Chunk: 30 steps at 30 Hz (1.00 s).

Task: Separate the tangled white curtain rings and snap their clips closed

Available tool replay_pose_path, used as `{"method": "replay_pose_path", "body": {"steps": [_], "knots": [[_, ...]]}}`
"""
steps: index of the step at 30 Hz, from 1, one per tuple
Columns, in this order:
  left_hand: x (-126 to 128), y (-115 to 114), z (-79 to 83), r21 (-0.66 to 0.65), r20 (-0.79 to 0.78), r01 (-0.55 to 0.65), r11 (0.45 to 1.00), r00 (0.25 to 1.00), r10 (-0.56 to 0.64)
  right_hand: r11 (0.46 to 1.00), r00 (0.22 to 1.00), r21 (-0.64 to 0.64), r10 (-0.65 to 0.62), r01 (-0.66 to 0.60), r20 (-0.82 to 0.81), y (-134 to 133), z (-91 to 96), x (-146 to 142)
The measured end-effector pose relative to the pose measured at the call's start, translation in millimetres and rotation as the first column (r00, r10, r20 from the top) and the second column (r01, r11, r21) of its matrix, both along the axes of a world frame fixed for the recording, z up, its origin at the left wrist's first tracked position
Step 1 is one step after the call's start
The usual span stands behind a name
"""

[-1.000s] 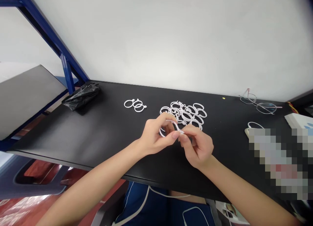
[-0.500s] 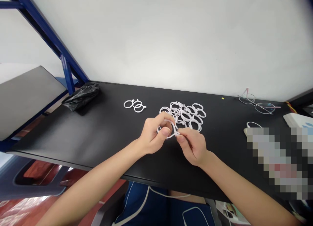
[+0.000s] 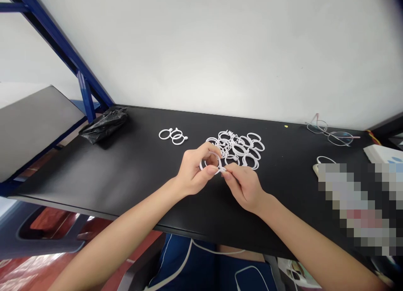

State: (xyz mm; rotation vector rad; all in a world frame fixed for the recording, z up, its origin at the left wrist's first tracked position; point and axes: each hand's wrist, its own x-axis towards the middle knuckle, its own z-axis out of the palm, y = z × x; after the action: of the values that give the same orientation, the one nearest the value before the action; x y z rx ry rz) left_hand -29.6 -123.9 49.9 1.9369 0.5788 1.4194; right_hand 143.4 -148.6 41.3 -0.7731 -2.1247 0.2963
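Note:
Between my hands, above the black table (image 3: 138,177), is a white plastic ring (image 3: 201,163) that looks like a curtain ring. My left hand (image 3: 195,168) is closed round its left side, thumb in front and fingers behind. At the ring's right end, my right hand (image 3: 244,182) pinches a small tab or joint between thumb and forefinger; the fingertips partly hide it. Just behind the hands lies a pile of similar white rings (image 3: 239,149). Farther left, a small group of white rings (image 3: 178,137) rests on the table.
A crumpled black plastic bag (image 3: 103,125) lies at the table's left end. Eyeglasses (image 3: 340,138) sit at the back right, near a white box (image 3: 384,154). A blurred-out object (image 3: 352,207) is at the right. A white cable (image 3: 176,274) crosses the lap below.
Both hands have shifted slightly left with the ring. Its right side was bent inward at the joint before and now looks rounder. The piles on the table have not changed.

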Motion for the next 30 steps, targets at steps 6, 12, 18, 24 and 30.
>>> {"method": "replay_pose_path", "body": {"steps": [6,12,18,24,30], "knots": [[-1.0,-0.2,0.6,-0.016,-0.007,0.013,1.000,1.000,-0.013,0.999,0.999,-0.001,0.035,-0.035,0.024,-0.5,-1.2,-2.2],[-1.7,-0.5,1.2,-0.013,-0.039,-0.028,1.000,0.999,0.028,0.999,0.999,-0.015,0.038,-0.038,0.035,-2.2,-3.2,-4.4],[-1.6,-1.5,1.4,-0.027,-0.055,-0.050,0.998,0.997,0.049,0.999,0.999,-0.030,0.044,-0.044,0.027,-3.2,-4.0,-5.5],[-2.6,-0.8,-1.2,-0.061,-0.048,-0.039,0.997,0.998,0.036,0.999,0.999,-0.033,0.030,-0.029,0.016,-2.9,-5.0,-5.1],[-2.9,0.0,-4.2,-0.091,-0.035,-0.024,0.996,0.999,0.021,0.999,0.999,-0.021,0.028,-0.027,0.022,-3.5,-3.6,-5.5]]}}
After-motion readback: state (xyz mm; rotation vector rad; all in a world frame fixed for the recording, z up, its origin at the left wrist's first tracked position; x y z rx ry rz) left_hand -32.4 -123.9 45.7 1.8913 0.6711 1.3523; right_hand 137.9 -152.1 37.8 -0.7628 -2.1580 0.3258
